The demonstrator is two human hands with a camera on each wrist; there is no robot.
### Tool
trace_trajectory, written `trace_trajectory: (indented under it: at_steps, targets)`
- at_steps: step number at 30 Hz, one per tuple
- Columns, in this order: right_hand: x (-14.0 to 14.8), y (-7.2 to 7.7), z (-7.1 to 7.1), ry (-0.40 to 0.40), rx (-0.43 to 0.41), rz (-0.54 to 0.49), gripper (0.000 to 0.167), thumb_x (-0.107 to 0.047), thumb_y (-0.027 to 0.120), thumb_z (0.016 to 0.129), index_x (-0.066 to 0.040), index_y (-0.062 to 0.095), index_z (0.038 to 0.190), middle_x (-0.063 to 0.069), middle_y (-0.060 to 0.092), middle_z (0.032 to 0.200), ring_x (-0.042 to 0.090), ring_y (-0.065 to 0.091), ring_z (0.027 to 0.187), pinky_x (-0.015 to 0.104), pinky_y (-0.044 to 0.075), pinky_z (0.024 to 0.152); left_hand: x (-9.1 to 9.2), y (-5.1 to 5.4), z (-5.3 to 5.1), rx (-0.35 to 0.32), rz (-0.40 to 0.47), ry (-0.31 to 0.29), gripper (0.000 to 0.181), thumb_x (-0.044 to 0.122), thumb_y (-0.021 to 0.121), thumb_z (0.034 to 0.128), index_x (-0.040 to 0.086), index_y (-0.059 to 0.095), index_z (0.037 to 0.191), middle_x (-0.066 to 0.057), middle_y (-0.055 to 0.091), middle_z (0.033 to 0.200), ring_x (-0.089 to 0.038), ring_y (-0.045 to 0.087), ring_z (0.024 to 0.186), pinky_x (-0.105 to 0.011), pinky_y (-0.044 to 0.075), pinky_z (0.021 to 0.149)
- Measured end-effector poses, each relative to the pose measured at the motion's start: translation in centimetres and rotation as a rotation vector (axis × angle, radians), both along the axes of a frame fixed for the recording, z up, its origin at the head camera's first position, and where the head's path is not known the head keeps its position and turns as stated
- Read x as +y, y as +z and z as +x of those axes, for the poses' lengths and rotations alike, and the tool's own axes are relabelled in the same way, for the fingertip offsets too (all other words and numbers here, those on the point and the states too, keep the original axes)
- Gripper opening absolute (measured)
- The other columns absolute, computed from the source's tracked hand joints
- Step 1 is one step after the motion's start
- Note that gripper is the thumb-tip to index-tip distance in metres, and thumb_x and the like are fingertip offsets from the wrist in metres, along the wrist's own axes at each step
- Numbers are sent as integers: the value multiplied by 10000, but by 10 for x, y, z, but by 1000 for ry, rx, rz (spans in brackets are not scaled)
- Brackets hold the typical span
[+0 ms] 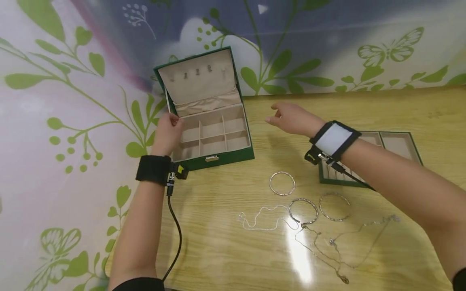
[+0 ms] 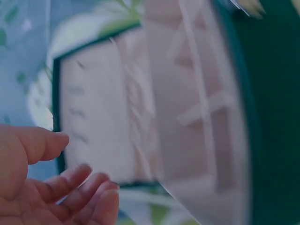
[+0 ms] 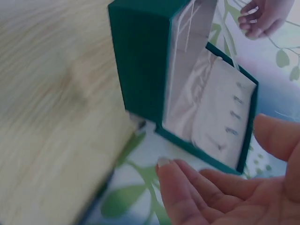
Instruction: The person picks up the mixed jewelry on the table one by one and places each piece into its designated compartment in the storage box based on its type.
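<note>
Flanking the open box: left hand, right hand, both released, fingers loose.
Three bangles and thin chains lie on the counter, near a tray.

A yellowish wood table is stretching right from the left wall, where green leaves are climbing over white. The far wall is showing blue-grey, with 1 green butterfly spreading at right. White glare is shining on the near table.
</note>
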State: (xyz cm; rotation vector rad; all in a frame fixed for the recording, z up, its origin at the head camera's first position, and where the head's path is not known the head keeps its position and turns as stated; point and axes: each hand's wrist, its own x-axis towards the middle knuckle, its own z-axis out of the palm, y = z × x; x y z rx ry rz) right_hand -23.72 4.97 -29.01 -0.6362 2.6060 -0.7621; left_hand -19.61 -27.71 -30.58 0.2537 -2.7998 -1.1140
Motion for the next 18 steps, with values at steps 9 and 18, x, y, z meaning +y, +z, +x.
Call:
trace_trajectory:
  at_steps: [9,18]
  targets:
    - [-42,-26,-33,-15,-8,39,629,-324,352,1029,125,185,1436,308,452,1331,373,534,1148,444,309,1072,-36,-36,-5,-324,55,61,661,396,335,1012,-26,139,1482,-262,271,1483,-397,306,1346,-486,281,1079]
    - [-75,-61,-49,-27,-12,23,574,-236,361,1024,95,162,1448,304,393,1388,375,454,1240,440,358,1034,-38,-66,-23,-419,268,43,636,458,249,1018,90,115,1519,-119,116,1574,-323,118,1433,-459,167,1137]
